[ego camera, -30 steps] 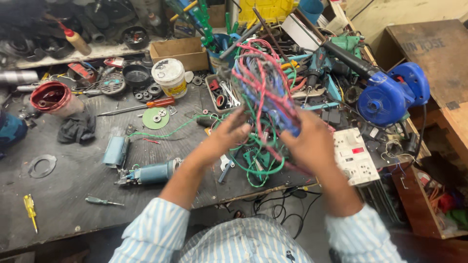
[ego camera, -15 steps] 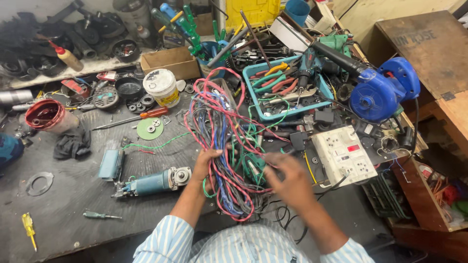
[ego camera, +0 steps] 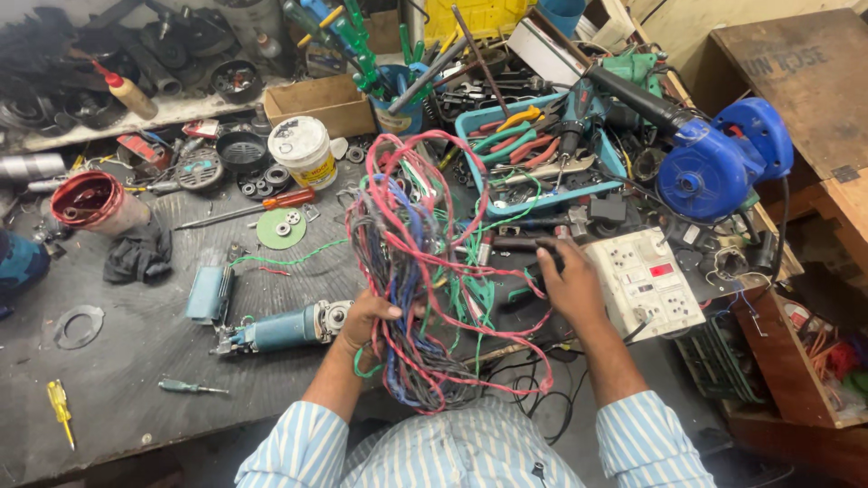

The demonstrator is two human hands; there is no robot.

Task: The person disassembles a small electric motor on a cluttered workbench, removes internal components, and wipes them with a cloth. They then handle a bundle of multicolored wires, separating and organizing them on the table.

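A thick tangled bundle of red, blue, green and white wires (ego camera: 420,271) hangs over the workbench's near edge. My left hand (ego camera: 363,318) grips its left side, fingers curled into the strands. To the right, my right hand (ego camera: 568,282) lies off the bundle, its fingers closed around a dark tool handle (ego camera: 520,243) next to the white switch-and-socket board (ego camera: 646,280). Both sleeves are blue-and-white striped.
A teal angle-grinder body (ego camera: 280,327) lies left of my left hand. Behind are a blue tray of pliers (ego camera: 542,149), a blue blower (ego camera: 719,163), a white tub (ego camera: 303,149), a red can (ego camera: 90,201), a cardboard box (ego camera: 321,101) and a yellow screwdriver (ego camera: 60,411).
The wire bundle has come down from mid-air in both hands to the bench's near edge. My right hand has let go of it and moved right onto the dark handle.
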